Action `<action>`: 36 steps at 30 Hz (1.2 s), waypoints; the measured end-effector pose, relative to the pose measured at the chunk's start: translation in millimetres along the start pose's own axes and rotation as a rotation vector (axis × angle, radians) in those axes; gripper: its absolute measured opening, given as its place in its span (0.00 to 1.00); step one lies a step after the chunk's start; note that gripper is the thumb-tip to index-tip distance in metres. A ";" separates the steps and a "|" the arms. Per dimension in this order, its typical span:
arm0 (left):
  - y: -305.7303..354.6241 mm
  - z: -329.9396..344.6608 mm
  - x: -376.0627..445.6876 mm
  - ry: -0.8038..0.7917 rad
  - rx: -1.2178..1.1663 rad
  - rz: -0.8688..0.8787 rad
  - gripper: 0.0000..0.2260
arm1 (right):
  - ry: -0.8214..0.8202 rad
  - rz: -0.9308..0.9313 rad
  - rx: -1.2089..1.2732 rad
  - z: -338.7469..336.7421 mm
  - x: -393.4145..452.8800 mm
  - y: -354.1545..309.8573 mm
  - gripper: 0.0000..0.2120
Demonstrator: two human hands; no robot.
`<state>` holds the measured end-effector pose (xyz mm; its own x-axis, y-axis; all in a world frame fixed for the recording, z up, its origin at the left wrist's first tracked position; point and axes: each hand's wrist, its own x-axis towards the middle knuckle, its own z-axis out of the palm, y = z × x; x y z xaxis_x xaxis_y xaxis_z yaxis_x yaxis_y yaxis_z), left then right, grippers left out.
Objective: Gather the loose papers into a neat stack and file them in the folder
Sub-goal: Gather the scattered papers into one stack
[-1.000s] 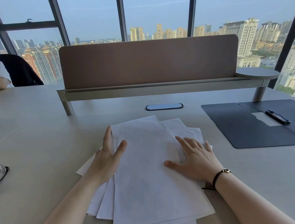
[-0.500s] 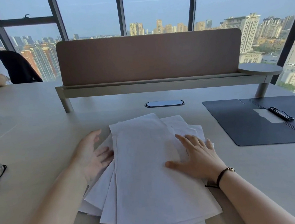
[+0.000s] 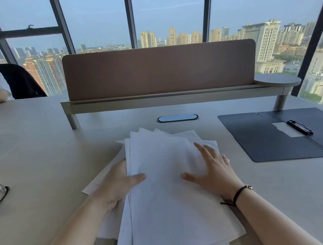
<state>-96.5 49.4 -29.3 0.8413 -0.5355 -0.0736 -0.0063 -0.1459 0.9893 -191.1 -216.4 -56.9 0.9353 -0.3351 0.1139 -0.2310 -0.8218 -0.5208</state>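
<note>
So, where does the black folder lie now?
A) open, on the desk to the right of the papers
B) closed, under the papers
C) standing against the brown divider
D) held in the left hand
A: the folder lies open and flat, right of the papers.

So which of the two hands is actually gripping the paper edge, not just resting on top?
The left hand: thumb over the papers, fingers tucked under their left edge. The right hand lies flat on top.

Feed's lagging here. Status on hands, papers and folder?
Left hand gripping loose white papers at left edge; right hand flat on top. Sheets fanned, unsquared. Dark open folder on table, right, unobstructed.
</note>
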 end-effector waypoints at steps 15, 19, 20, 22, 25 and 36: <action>85.8 -6.0 -32.8 0.223 0.004 0.519 0.16 | -0.094 0.037 1.202 -79.0 -20.6 -60.6 0.11; 133.0 -12.1 -38.0 0.314 0.053 0.657 0.15 | 0.023 -0.186 1.242 -131.1 -17.5 -93.8 0.16; 141.4 -13.2 -39.0 0.348 0.070 0.694 0.14 | 0.055 -0.240 1.237 -140.4 -17.7 -101.0 0.16; 147.5 -13.0 -41.2 0.406 0.079 0.737 0.11 | 0.115 -0.312 1.194 -148.3 -19.0 -109.6 0.13; 126.8 -6.4 -42.3 0.412 0.068 0.695 0.10 | 0.123 -0.325 1.108 -137.4 -26.3 -103.7 0.14; 71.5 23.6 -47.6 0.452 0.015 0.604 0.11 | 0.138 -0.155 1.205 -86.3 -51.3 -71.8 0.12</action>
<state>-149.8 44.8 42.0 0.8290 -0.1333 0.5432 -0.5415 0.0517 0.8391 -245.7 -180.0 47.7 0.8774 -0.3782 0.2952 0.3454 0.0708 -0.9358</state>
